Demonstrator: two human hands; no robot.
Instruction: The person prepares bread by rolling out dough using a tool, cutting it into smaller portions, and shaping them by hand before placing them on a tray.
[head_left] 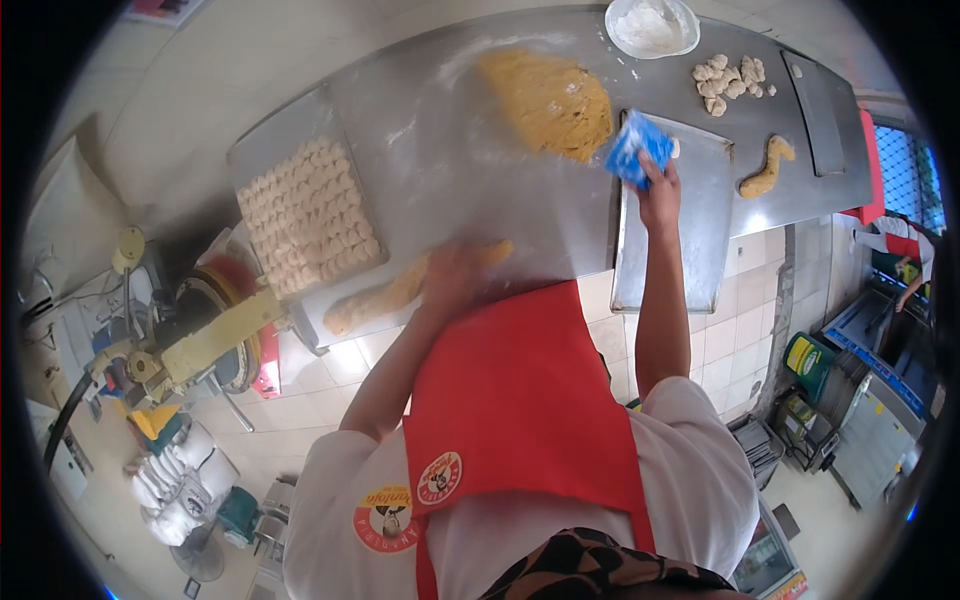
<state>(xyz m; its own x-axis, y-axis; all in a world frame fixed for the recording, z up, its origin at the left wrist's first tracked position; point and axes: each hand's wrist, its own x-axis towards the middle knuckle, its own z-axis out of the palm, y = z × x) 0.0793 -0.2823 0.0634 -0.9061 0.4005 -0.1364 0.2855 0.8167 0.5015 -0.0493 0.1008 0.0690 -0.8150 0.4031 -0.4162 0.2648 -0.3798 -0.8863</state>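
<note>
My left hand, blurred by motion, lies over a long yellowish dough roll near the front edge of the metal table. The roll shows on both sides of the hand; the fingers are too smeared to make out. In my right hand is a flat blue dough scraper with white flour on it. It is held above the far left corner of a metal tray. Just left of the scraper, a large mound of yellowish dough rests on the floury tabletop.
At left, a tray holds rows of pale dough pieces. A white bowl of flour stands at the back. Pale dough lumps, a short dough piece and another tray are on the right. A machine stands lower left.
</note>
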